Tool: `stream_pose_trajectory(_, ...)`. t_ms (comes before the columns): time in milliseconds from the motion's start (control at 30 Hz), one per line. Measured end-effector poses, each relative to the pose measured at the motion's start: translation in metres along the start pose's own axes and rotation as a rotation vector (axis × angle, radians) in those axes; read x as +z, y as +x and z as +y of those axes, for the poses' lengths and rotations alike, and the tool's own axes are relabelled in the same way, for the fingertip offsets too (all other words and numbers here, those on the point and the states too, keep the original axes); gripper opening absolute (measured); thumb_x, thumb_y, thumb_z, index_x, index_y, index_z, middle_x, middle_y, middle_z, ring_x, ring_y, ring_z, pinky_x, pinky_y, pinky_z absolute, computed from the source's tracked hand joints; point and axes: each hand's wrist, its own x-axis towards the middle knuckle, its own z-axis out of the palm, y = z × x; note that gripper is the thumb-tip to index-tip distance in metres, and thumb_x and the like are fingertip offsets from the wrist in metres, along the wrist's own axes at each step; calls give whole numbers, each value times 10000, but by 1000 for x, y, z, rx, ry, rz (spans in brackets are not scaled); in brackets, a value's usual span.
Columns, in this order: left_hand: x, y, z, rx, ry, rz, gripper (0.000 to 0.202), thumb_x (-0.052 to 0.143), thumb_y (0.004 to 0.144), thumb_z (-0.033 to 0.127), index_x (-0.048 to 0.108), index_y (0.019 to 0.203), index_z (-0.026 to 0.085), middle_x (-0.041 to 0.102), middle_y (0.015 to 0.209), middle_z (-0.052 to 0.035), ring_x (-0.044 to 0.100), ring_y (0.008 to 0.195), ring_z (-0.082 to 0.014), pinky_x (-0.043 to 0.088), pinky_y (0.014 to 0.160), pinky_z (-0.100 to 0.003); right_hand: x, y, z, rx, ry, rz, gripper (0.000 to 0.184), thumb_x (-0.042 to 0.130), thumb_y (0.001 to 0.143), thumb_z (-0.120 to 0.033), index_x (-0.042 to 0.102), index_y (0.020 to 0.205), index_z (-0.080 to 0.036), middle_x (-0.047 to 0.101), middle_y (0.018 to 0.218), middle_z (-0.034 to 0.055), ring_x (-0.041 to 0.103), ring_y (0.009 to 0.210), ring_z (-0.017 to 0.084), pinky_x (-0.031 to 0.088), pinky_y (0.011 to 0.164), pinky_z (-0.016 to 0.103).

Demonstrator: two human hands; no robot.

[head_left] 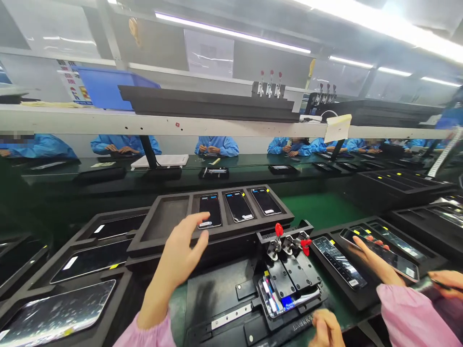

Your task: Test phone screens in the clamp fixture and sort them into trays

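My left hand [184, 248] is open with its fingers spread. It hovers over the near rim of a black tray [159, 241], its fingertips just short of the leftmost phone [210, 210]. Two more phones [238, 206] lie in the slots to the right, and the slot to the left is empty. My right hand [325, 328] shows only at the bottom edge, fingers curled against the front of a black fixture [289, 277] with red-handled clamps [278, 230]. A phone [277, 299] with a lit colour screen lies in the fixture.
At the right, a co-worker's hand [374, 262] in a pink sleeve holds a dark phone panel [390, 258] over another tray [340, 262]. Trays of panels [90, 260] sit at the left. People in blue coats work beyond the conveyor [318, 209], under a shelf [217, 126].
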Motion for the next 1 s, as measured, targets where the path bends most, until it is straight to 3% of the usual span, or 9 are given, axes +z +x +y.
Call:
stream_pose_trajectory(67, 12, -39, 12, -18, -38, -176, 448, 441, 847, 349, 369, 1282, 265, 472, 1304, -27, 426, 1194, -217, 333, 1012, -400, 8, 8, -5, 89, 16, 47, 163, 443, 850, -398, 550, 814, -280, 552, 648, 6, 553, 562, 200, 484, 514, 343)
stream_pose_trajectory(167, 45, -88, 18, -56, -101, -495, 646, 524, 786, 444, 286, 1359, 262, 380, 1399, -49, 365, 1256, -242, 319, 1033, -416, 18, 41, -10, 90, -61, -139, 249, 492, 831, -422, 551, 806, -181, 569, 731, 31, 528, 613, 149, 458, 604, 297)
stream_pose_trajectory(267, 83, -119, 21, -75, -107, -592, 767, 578, 710, 531, 301, 1364, 240, 312, 1440, -70, 297, 1299, -277, 234, 1070, -481, 27, 73, -2, 99, -136, -167, 364, 544, 778, -489, 528, 958, -173, 568, 878, 59, 522, 691, 153, 445, 607, 282)
stream_pose_trajectory(400, 116, -131, 38, 5, -85, -612, 941, 593, 640, 615, 194, 1404, 236, 187, 1482, -77, 180, 1341, -309, 36, 1069, -585, 37, 96, 18, 192, -103, -183, 495, 588, 720, -529, 467, 1050, -181, 549, 990, 78, 532, 721, 151, 453, 558, 257)
stream_pose_trajectory(500, 130, -125, 52, 25, -80, -618, 1026, 593, 605, 645, 146, 1415, 201, 148, 1486, -111, 134, 1345, -339, -12, 1039, -624, 41, 109, 26, 220, -52, -278, 500, 562, 747, -519, 416, 1094, -190, 555, 1000, 74, 552, 731, 145, 455, 548, 238)
stream_pose_trajectory(633, 142, -115, 59, 22, -68, -599, 1020, 619, 590, 582, 181, 1408, 159, 224, 1459, -165, 169, 1330, -363, 0, 1019, -650, 44, 122, 27, 162, -59, -435, 457, 490, 803, -489, 378, 1119, -177, 589, 799, 23, 564, 667, 146, 454, 589, 250)
stream_pose_trajectory(767, 150, -110, 58, 47, -60, -538, 967, 645, 556, 522, 271, 1373, 162, 362, 1379, -182, 282, 1280, -356, 1, 1015, -652, 45, 125, 17, 131, -99, -431, 504, 453, 824, -475, 357, 1186, -137, 563, 693, 2, 546, 579, 152, 438, 581, 267)
stream_pose_trajectory(867, 149, -108, 58, 58, -66, -520, 970, 662, 524, 521, 299, 1352, 168, 414, 1332, -179, 334, 1240, -351, -28, 1007, -658, 31, 132, -3, 101, -168, -348, 602, 440, 846, -446, 260, 1310, -108, 531, 636, -23, 511, 505, 141, 416, 538, 260)
stream_pose_trajectory(1000, 133, -113, 47, 52, -70, -519, 953, 691, 503, 471, 318, 1332, 184, 442, 1309, -163, 359, 1215, -349, -91, 992, -657, -9, 137, -41, 84, -148, -57, 672, 554, 810, -396, 230, 1335, -129, 494, 592, -67, 483, 495, 112, 430, 559, 239)
